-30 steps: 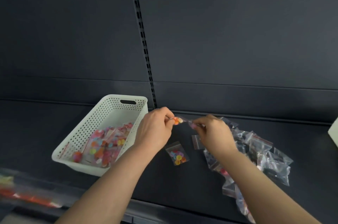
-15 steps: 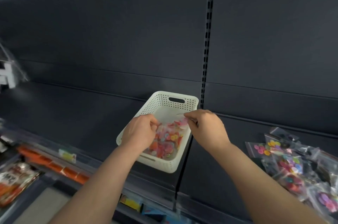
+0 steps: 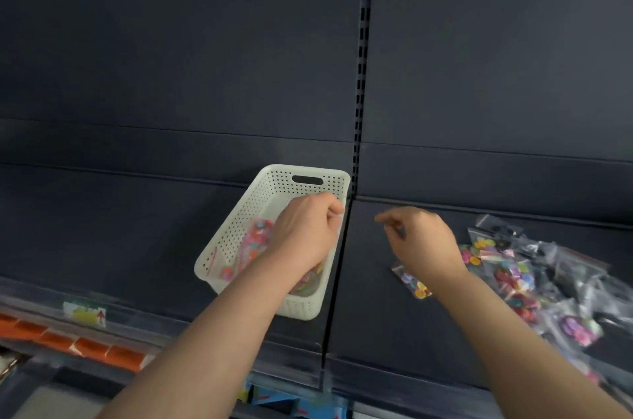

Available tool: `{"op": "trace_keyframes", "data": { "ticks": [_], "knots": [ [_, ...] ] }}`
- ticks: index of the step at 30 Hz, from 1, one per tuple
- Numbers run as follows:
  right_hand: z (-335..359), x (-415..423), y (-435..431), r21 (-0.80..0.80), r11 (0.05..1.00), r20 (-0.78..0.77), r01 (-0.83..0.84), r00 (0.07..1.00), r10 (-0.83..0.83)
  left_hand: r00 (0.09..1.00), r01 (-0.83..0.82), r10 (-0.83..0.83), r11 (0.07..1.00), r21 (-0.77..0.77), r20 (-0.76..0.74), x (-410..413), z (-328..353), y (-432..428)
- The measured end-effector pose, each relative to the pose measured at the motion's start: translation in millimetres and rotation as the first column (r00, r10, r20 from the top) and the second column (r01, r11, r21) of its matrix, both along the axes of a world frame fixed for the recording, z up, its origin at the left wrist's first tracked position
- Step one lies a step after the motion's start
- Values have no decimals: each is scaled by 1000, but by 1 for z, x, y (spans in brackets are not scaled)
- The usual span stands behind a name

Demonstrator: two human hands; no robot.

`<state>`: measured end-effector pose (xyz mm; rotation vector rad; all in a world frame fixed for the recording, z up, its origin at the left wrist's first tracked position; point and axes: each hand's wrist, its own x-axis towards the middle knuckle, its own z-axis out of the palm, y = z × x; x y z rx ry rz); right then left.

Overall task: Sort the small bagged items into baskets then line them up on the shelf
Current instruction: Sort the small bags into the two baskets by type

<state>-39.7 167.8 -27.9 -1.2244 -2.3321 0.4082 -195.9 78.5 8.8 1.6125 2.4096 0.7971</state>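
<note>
Left hand (image 3: pixel 305 230) is over the white basket (image 3: pixel 274 179), fingers curled into a loose fist above the bagged buttons (image 3: pixel 255 242) lying inside, and from behind the knuckles I cannot tell if a bag is in that grip. Right hand (image 3: pixel 423 244) hovers just right of the basket over the dark shelf (image 3: pixel 137 230), a little blurred, fingers curled with thumb meeting forefinger and holding nothing. One bag (image 3: pixel 412 283) lies by that wrist, with the loose pile of bags (image 3: pixel 520 278) further right on the shelf.
</note>
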Motion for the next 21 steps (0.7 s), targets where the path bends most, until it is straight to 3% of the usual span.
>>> {"op": "trace_keyframes", "data": {
  "ticks": [10,16,21],
  "knots": [
    [-7,123,8,18,938,190,346,920,-343,947,311,-321,901,-303,19,91,-36,51],
    [-10,178,9,70,897,260,437,860,-439,923,372,-385,887,-273,6,148,-43,74],
    [-19,205,10,23,901,294,432,859,-419,905,377,-410,898,-226,-119,181,-50,91]
  ]
}}
